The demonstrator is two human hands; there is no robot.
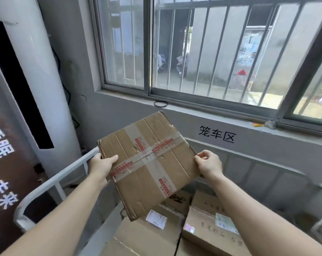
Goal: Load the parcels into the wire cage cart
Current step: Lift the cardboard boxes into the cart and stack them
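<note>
A flat brown cardboard parcel (149, 163), crossed with clear tape bearing red print, is held up between 2 hands and tilted so its far corner points toward the window sill. The left hand (103, 165) grips the parcel's left edge, with the thumb flat on the top face and the fingers hidden underneath. The right hand (209, 163) holds the opposite corner, fingers curled over the edge. The parcel hangs in the air, touching only the hands.

Below both hands stands the wire cage cart (64, 173). Its white top rail runs just left of and under the left hand, and its barred far side lies beyond the right hand. Inside the cart, beneath the held parcel, lie at least 3 cartons. A large carton (143, 237) with a white label (156, 218) lies below the left hand. A right carton (208, 233) with 2 labels lies below the right hand. A printed carton (176, 200) sits behind them, partly hidden by the parcel.

Beyond the right hand, a paper sign (217, 134) with 3 black characters is stuck to the grey wall. Above the hands is a barred sliding window (211, 52) with a black ring (160, 104) on its sill. Left of the left hand stand a white column-shaped unit (36, 80) and a brown banner (3, 163) with white characters.
</note>
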